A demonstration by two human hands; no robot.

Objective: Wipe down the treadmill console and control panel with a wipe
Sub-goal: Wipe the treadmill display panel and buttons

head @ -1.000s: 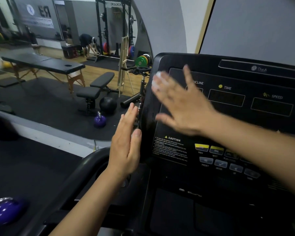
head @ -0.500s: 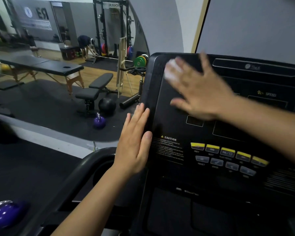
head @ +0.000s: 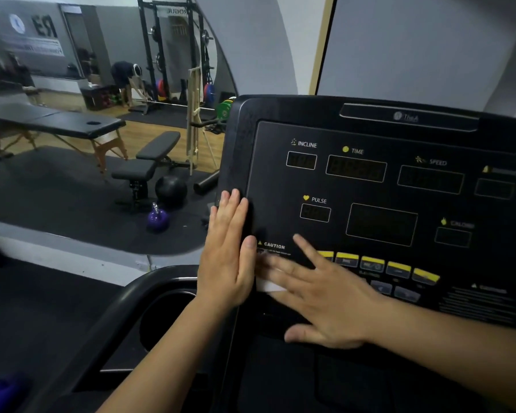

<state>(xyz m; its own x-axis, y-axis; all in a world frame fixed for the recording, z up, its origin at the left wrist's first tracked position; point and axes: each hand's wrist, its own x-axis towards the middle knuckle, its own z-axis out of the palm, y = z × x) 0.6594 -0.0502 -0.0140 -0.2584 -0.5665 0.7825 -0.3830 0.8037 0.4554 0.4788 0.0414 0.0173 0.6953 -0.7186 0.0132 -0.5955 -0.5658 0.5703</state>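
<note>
The black treadmill console [head: 276, 180] filled the right half of the view, its face leaning back away from the person and its long axis running left to right. The INCLINE, TIME and SPEED windows lay along the far row, with the PULSE window [head: 315, 212] below them.

The right hand [head: 331, 302] lay flat on the near left part of the panel, fingers straight and spread, pointing left and slightly away. Under those fingers it pressed a white wipe [head: 270, 286] against the panel. Only a pale strip of it showed, lying left to right just below the CAUTION label [head: 274, 245] and left of the row of yellow buttons [head: 373, 260].

The left hand [head: 227, 254] rested against the console's left edge. Its fingers were straight and together, pointing up along that edge and holding nothing, and its thumb almost met the right fingertips.

A dark handrail [head: 116, 308] curved in at the near left. Beyond it, on the gym floor, stood a purple kettlebell [head: 158, 219], a black ball [head: 171, 189], a weight bench [head: 149, 165] and a massage table [head: 57, 123].
</note>
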